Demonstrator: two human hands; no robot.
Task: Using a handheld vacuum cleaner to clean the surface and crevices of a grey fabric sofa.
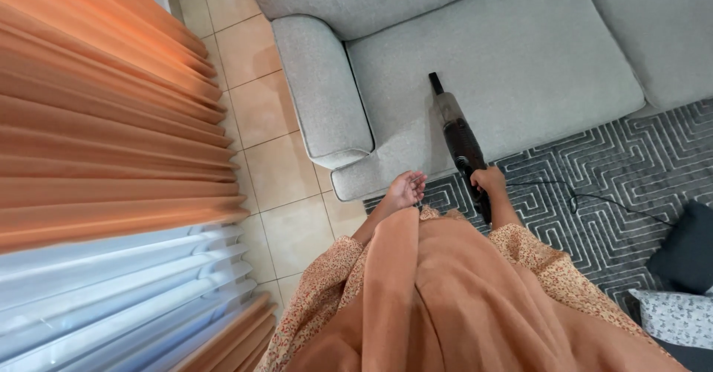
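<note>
My right hand (489,180) grips the handle of a black handheld vacuum cleaner (458,134). Its narrow nozzle rests on the seat cushion of a light grey sofa (520,53), close to the armrest (318,82). My left hand (407,189) hovers at the sofa's front edge, fingers loosely curled, holding nothing. A black power cord (587,197) trails from the vacuum to the right over the rug. My orange garment and floral sleeves fill the lower middle of the view.
Orange pleated curtains (104,119) hang along the left. Beige floor tiles (275,157) run between curtain and sofa. A dark grey rug with a pale maze pattern (631,171) lies in front of the sofa. A dark cushion (687,249) and a patterned cushion (672,316) lie at right.
</note>
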